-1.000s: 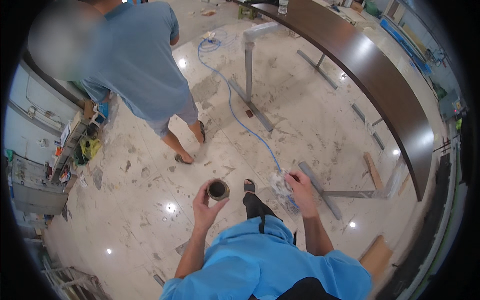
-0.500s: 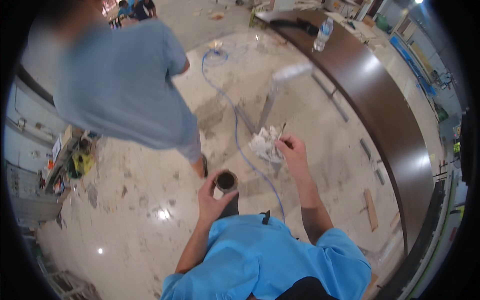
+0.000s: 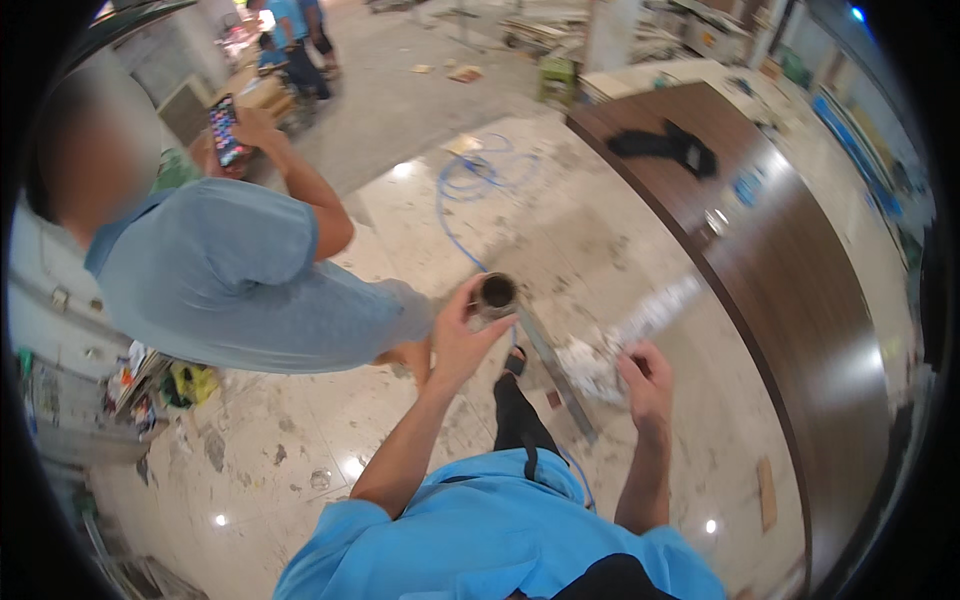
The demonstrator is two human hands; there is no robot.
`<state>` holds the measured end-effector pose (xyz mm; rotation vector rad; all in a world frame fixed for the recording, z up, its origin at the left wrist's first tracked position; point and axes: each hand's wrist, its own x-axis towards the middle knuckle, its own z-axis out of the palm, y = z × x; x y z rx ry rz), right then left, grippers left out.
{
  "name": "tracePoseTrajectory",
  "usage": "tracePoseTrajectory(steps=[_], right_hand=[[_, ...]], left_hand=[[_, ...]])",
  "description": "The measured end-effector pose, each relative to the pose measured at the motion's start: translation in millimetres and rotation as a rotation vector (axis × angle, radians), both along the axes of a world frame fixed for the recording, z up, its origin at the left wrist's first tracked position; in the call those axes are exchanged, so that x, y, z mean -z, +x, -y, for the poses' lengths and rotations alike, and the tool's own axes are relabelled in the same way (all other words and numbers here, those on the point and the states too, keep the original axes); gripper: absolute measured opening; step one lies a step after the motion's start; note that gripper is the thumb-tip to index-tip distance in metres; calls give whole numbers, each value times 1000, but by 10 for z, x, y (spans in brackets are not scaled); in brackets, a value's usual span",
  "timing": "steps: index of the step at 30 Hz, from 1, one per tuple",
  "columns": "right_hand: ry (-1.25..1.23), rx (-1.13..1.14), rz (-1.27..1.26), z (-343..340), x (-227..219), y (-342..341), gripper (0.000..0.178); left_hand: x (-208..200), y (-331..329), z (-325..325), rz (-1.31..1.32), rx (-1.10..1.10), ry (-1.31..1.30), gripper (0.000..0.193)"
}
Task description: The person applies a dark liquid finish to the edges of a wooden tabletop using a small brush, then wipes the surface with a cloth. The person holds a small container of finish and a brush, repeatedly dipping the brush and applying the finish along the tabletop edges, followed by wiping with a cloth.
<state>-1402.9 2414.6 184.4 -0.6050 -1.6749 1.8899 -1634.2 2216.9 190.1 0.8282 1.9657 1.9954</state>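
Note:
My left hand (image 3: 461,335) is wrapped round a small round can (image 3: 495,293), which has an open top and a dark inside. It is held upright over the floor, in front of my body. To the right, my right hand (image 3: 648,376) has its fingers closed in a pinch. What it grips, if anything, is hidden and blurred. Just past that hand, on the floor, lies a pile of crumpled white material (image 3: 592,366). A long dark brown curved panel or tabletop (image 3: 778,270) stands to the right of both hands.
A person in a grey-blue shirt (image 3: 215,265) stands close on the left, holding a phone (image 3: 226,128). A blue hose (image 3: 455,225) and a metal bar (image 3: 560,382) lie on the floor. On the brown top rest a black object (image 3: 665,147) and a clear bottle (image 3: 745,188).
Both hands have shifted, the left up and right with the can, the right lower and further right. The view has moved forward. The person beside me now shows a phone.

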Motion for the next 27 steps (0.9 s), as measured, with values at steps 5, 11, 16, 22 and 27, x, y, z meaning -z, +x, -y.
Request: tracePoseTrajectory(steps=[5, 11, 16, 22, 27], right_hand=[[-117, -107, -147, -396, 4, -832, 8], [-255, -131, -98, -785, -199, -1734, 10], [-172, -83, -123, -1215, -346, -2622, 7], [-196, -66, -125, -1676, -386, -3605, 8], [-280, -41, -204, -2129, -310, -4698, 8]], left_hand=[[-78, -1232, -911, -10, -38, 33, 67], [-249, -2437, -1840, -70, -135, 47, 61], [-293, -3513, -2591, -76, -215, 63, 65], [-90, -4855, -3453, -183, -218, 12, 51], [108, -5884, -4153, -82, -72, 113, 51]])
